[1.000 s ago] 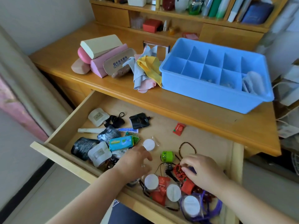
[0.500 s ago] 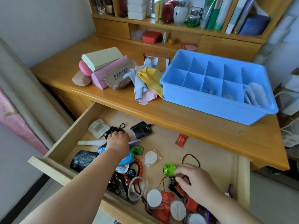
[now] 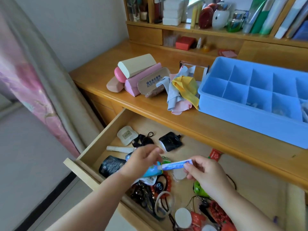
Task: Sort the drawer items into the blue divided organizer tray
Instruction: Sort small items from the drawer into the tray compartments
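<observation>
A small blue-and-white tube (image 3: 175,165) is held level above the open drawer (image 3: 100,144), between the two hands. The right hand (image 3: 205,172) pinches its right end between thumb and curled fingers, a firm grip on a narrow item. The left hand (image 3: 141,160) sits at the tube's left end with fingers loosely curled; whether it actually grips the tube or has let go cannot be told, as its fingertips are blurred. The arrangement reads as a handover, the right hand being the nearer to the destination.

That destination, the blue divided organizer tray (image 3: 250,117), stands on the desk top (image 3: 150,107) above and to the right of the drawer, well apart from the tube. Most visible compartments look empty; a few at the right hold pale items too faint to name.

Beneath the hands the drawer holds unsorted items: a white sachet (image 3: 126,135), a black sachet (image 3: 170,142), a white stick (image 3: 120,149), hair ties (image 3: 165,204) and red beads (image 3: 218,212). The sorting therefore appears to be at an early stage.

On the desk, left of the tray, lie glasses cases (image 3: 138,74) and crumpled cloths (image 3: 181,90).
</observation>
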`<action>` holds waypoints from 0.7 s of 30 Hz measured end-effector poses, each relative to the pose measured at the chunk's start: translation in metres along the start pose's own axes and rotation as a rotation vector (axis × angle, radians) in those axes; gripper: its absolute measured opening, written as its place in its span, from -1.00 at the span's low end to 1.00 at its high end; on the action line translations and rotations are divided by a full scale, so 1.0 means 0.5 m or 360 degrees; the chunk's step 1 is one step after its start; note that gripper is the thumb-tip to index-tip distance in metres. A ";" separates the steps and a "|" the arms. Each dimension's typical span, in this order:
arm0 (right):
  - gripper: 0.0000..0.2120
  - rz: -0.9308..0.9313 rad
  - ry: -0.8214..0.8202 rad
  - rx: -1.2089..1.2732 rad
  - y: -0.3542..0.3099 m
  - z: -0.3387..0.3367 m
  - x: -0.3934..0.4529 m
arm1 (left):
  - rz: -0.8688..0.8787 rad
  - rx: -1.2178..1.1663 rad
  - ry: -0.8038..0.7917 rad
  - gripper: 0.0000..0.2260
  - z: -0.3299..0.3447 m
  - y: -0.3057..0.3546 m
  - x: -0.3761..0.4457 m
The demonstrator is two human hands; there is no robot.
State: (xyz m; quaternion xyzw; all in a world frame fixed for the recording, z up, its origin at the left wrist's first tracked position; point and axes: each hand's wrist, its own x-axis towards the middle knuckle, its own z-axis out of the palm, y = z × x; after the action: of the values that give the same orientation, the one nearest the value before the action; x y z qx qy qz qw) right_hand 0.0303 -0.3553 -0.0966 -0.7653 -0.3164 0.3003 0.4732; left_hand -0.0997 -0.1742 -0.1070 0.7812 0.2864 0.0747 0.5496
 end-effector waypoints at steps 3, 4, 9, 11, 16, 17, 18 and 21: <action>-0.88 -0.0134 0.0153 -0.0115 -0.017 -0.038 -0.010 | -0.0175 0.0887 0.0382 -0.82 -0.083 -0.050 0.048; -0.88 -0.0215 0.0231 -0.0166 -0.027 -0.058 -0.015 | -0.0294 0.1143 0.0373 -0.75 -0.110 -0.071 0.060; -0.93 -0.0672 0.1111 -0.0386 -0.098 -0.231 -0.026 | -0.0601 0.1684 0.0108 -0.60 -0.158 -0.154 0.089; -0.88 -0.0747 0.1422 -0.0585 -0.122 -0.311 -0.015 | -0.0542 0.1814 0.0115 -0.65 -0.162 -0.158 0.083; -0.87 -0.0550 0.1462 -0.1237 -0.138 -0.416 0.046 | -0.0483 0.1859 0.0245 -0.76 -0.151 -0.127 0.070; -0.87 -0.0503 0.1423 -0.1355 -0.137 -0.418 0.059 | -0.0473 0.1847 0.0285 -0.75 -0.149 -0.112 0.066; -0.86 -0.0469 0.1369 -0.1402 -0.136 -0.417 0.070 | -0.0429 0.1790 0.0333 -0.77 -0.147 -0.100 0.062; -0.85 -0.0566 0.1300 -0.1333 -0.127 -0.393 0.089 | -0.0272 0.1502 0.0444 -0.90 -0.134 -0.059 0.049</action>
State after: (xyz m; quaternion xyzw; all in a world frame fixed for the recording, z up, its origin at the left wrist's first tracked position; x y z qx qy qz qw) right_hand 0.1945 -0.4037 0.0272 -0.8750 -0.3236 -0.2510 0.2581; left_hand -0.1191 -0.0997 -0.1126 0.9011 0.4227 -0.0046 0.0967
